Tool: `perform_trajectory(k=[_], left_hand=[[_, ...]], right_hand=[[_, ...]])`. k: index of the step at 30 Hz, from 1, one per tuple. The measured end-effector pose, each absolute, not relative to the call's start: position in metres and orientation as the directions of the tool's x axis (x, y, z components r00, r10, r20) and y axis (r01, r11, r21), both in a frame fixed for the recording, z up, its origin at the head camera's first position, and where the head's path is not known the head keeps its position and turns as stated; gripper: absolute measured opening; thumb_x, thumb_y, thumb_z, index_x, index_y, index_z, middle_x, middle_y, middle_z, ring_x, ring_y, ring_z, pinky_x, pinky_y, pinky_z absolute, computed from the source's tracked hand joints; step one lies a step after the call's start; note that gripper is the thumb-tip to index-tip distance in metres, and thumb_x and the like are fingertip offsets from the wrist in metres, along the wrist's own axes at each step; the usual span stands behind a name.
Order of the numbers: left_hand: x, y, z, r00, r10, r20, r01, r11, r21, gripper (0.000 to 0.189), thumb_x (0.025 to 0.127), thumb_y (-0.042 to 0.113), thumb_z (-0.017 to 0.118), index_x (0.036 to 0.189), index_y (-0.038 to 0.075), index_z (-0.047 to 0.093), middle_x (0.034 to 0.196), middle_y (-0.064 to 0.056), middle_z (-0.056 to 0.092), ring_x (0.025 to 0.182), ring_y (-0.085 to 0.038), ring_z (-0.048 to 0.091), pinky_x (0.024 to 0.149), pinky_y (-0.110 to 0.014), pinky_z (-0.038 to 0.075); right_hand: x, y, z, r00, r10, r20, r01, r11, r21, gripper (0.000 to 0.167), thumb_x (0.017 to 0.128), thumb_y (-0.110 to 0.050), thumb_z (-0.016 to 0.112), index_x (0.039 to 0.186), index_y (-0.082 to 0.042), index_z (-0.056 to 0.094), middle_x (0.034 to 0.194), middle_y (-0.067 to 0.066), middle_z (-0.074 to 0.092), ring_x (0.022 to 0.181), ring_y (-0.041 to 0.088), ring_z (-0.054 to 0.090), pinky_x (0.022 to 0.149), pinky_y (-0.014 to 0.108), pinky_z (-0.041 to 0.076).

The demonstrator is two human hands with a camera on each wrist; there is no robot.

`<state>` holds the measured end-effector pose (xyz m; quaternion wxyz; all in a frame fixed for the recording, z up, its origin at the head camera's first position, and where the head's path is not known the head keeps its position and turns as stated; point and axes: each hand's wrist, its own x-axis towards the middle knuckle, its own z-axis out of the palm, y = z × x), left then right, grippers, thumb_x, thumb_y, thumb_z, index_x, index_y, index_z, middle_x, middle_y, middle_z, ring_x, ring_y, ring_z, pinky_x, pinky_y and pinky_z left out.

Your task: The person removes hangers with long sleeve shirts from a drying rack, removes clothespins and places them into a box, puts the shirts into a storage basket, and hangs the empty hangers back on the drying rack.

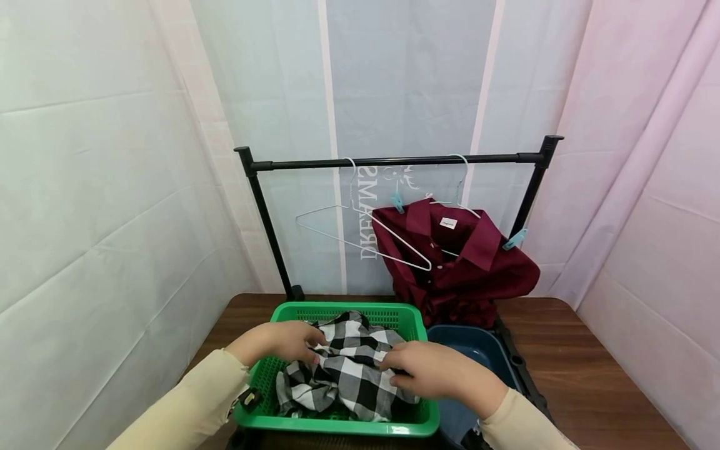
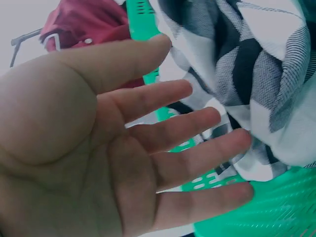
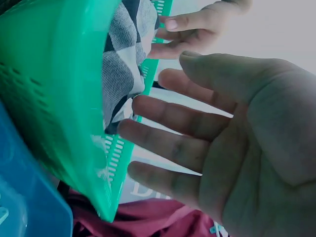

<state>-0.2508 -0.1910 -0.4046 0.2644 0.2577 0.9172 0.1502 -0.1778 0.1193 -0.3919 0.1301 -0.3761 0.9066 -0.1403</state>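
A black-and-white checked cloth garment (image 1: 357, 369) lies bunched in a green plastic basket (image 1: 337, 427). Over its left side hovers my left hand (image 1: 287, 342); the left wrist view shows its fingers (image 2: 182, 158) spread and nearly straight, with nothing in the palm. My right hand (image 1: 430, 370) is at the garment's right side, above the basket rim. Its fingers (image 3: 168, 148) are extended and the palm is bare in the right wrist view. Whether any fingertip touches the cloth, I cannot tell.
Behind the basket stands a black rack (image 1: 394, 162). A bare white hanger (image 1: 365, 234) hangs there, beside a maroon shirt (image 1: 461, 269) on another hanger with light-blue clips (image 1: 515, 239). A blue tub (image 1: 469, 344) sits right of the basket on the brown table (image 1: 590, 362).
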Motion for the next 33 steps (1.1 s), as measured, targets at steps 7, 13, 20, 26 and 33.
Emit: perform_trajectory(k=[7, 13, 20, 26, 33], left_hand=[[-0.249, -0.208, -0.392, -0.802, 0.581, -0.138, 0.440, 0.730, 0.523, 0.027, 0.101, 0.024, 0.068, 0.125, 0.014, 0.070, 0.125, -0.007, 0.069, 0.107, -0.020, 0.066, 0.087, -0.044, 0.056], [-0.254, -0.220, -0.385, -0.893, 0.451, -0.002, 0.370, 0.737, 0.566, 0.023, 0.100, 0.026, 0.069, 0.122, 0.018, 0.070, 0.116, 0.001, 0.071, 0.104, -0.015, 0.067, 0.084, -0.039, 0.056], [-0.264, -0.235, -0.381, -0.936, 0.342, 0.088, 0.320, 0.715, 0.621, 0.024, 0.102, 0.026, 0.066, 0.124, 0.017, 0.067, 0.119, -0.001, 0.069, 0.110, -0.022, 0.065, 0.086, -0.042, 0.056], [-0.277, -0.244, -0.383, -0.960, 0.251, 0.126, 0.269, 0.694, 0.668, 0.029, 0.105, 0.030, 0.062, 0.129, 0.013, 0.064, 0.125, -0.006, 0.068, 0.117, -0.028, 0.064, 0.091, -0.047, 0.055], [-0.294, -0.250, -0.382, -0.965, 0.137, 0.223, 0.257, 0.666, 0.700, 0.029, 0.105, 0.023, 0.060, 0.128, 0.005, 0.063, 0.128, -0.016, 0.066, 0.118, -0.035, 0.063, 0.087, -0.045, 0.056]], right_hand=[[-0.170, 0.142, -0.389, -0.702, -0.712, 0.017, -0.673, 0.655, -0.343, 0.020, 0.101, -0.020, 0.067, 0.119, -0.022, 0.074, 0.113, -0.009, 0.069, 0.092, -0.002, 0.062, 0.076, 0.026, 0.055], [-0.163, 0.164, -0.391, -0.745, -0.647, 0.159, -0.661, 0.688, -0.299, 0.017, 0.101, -0.021, 0.067, 0.115, -0.029, 0.073, 0.109, -0.014, 0.068, 0.086, -0.005, 0.060, 0.070, 0.023, 0.053], [-0.158, 0.190, -0.394, -0.768, -0.568, 0.296, -0.634, 0.738, -0.231, 0.014, 0.099, -0.022, 0.069, 0.111, -0.029, 0.073, 0.102, -0.020, 0.066, 0.083, -0.008, 0.058, 0.068, 0.023, 0.053], [-0.158, 0.210, -0.396, -0.804, -0.480, 0.350, -0.565, 0.801, -0.200, 0.013, 0.098, -0.026, 0.071, 0.108, -0.034, 0.072, 0.101, -0.022, 0.067, 0.088, -0.006, 0.062, 0.072, 0.026, 0.056], [-0.158, 0.232, -0.395, -0.849, -0.356, 0.391, -0.456, 0.867, -0.201, 0.015, 0.096, -0.025, 0.074, 0.108, -0.034, 0.073, 0.103, -0.021, 0.068, 0.092, 0.000, 0.066, 0.076, 0.031, 0.057]])
